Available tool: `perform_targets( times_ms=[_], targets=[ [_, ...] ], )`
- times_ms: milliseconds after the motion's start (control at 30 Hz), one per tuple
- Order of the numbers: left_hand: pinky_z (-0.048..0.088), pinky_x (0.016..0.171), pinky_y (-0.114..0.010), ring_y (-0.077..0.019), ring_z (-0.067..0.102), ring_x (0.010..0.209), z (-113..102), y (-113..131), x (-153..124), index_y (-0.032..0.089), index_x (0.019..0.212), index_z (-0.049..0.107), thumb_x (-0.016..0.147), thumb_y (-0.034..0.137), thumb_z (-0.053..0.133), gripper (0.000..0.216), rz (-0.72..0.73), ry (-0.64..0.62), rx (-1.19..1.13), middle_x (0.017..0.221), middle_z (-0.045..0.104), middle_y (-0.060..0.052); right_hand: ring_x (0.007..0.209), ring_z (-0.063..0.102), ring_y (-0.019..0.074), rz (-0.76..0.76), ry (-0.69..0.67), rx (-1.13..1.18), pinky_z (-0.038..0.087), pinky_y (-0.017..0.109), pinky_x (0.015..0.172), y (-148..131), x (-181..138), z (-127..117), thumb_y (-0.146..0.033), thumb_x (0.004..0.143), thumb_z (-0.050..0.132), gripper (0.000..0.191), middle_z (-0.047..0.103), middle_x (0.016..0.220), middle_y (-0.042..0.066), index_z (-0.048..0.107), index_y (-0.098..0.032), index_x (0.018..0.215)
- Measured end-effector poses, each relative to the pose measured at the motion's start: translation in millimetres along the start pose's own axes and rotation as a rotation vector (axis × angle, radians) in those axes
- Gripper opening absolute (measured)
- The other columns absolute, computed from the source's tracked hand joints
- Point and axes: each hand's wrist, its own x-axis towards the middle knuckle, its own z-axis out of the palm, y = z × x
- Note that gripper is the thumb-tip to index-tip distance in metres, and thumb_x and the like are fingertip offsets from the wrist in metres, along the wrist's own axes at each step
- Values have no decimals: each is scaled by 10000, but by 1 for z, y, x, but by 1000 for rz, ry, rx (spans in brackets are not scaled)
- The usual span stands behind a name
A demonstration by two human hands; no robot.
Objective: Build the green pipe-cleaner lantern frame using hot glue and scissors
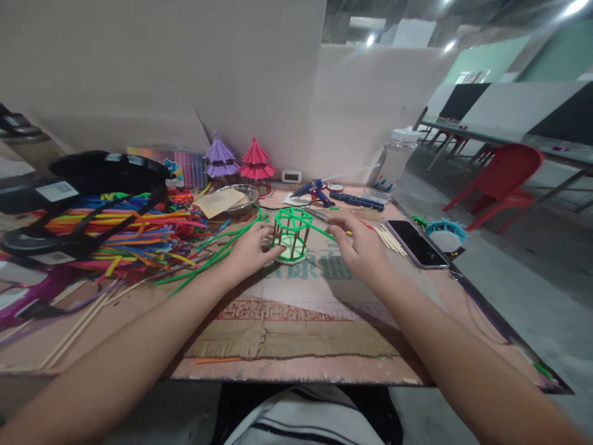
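Note:
A small pavilion frame (293, 235) stands upright on the board in front of me. It has a green pipe-cleaner top and base rim, brown posts and a pale floor. My left hand (252, 250) is at its left side, the thumb against the lower edge and the fingers by the posts. From the top, a green pipe cleaner (320, 230) stretches to the right. Its end meets the fingertips of my right hand (354, 247), which are pinched together there. More green pipe cleaners (227, 247) lie beside my left hand.
Bundled coloured pipe cleaners (134, 228) and a black strapped item (111, 170) fill the left. Behind stand purple (221, 157) and red (254, 159) pavilion models, a metal dish (250, 196), and a blue glue gun (317, 190). Right are sticks (390, 240), a phone (417, 243) and a bottle (393, 162).

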Motion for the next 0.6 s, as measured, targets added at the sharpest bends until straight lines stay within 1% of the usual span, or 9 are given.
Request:
perform_targets(
  times_ms=[67, 133, 233, 333, 400, 500, 600],
  targets=[
    [513, 1016, -446, -289, 632, 1128, -1, -1, 0, 174, 939, 655, 863, 439, 677, 276, 28, -36, 41, 1155, 608, -106, 922, 707, 250, 34, 9, 34, 511, 370, 766, 1, 2, -1, -369, 987, 503, 228, 764, 1019, 83, 661, -226, 1069],
    [520, 1000, -454, -300, 628, 1137, -2, -1, 0, 180, 925, 655, 858, 470, 690, 300, 49, -58, 76, 1167, 609, -106, 927, 704, 250, 24, 16, 28, 513, 364, 759, 2, 2, -1, -369, 981, 519, 221, 763, 1022, 87, 665, -221, 1059],
    [510, 1018, -451, -297, 618, 1161, -3, 1, -2, 191, 971, 664, 867, 461, 695, 291, 98, -71, 104, 1207, 593, -102, 906, 700, 248, -41, 7, -27, 519, 364, 762, 2, 0, -1, -353, 979, 534, 230, 758, 1009, 104, 669, -197, 1082],
    [500, 1035, -433, -287, 608, 1176, -5, 4, -4, 202, 1017, 667, 888, 442, 681, 273, 155, -73, 160, 1256, 563, -95, 928, 700, 261, -121, 6, -105, 521, 394, 818, 1, -2, -1, -318, 977, 541, 227, 756, 1018, 117, 674, -179, 1097],
    [507, 1024, -418, -280, 605, 1175, -5, 6, -5, 198, 1006, 666, 911, 417, 657, 239, 181, -80, 191, 1266, 552, -97, 957, 701, 269, -136, 2, -141, 520, 407, 845, 2, -2, -2, -287, 973, 548, 214, 756, 1039, 123, 678, -174, 1100],
    [522, 992, -394, -261, 614, 1149, -5, 5, -5, 188, 960, 675, 959, 327, 586, 165, 222, -92, 194, 1232, 566, -99, 952, 705, 260, -119, -6, -143, 526, 395, 835, 3, -1, -2, -232, 957, 568, 181, 760, 1040, 114, 685, -176, 1083],
    [538, 948, -385, -253, 632, 1103, -4, 3, -5, 191, 958, 695, 971, 291, 567, 163, 262, -84, 203, 1194, 586, -96, 946, 705, 250, -129, -13, -115, 526, 385, 829, 5, 0, -2, -202, 944, 585, 151, 765, 1023, 94, 693, -185, 1049]
  ],
)
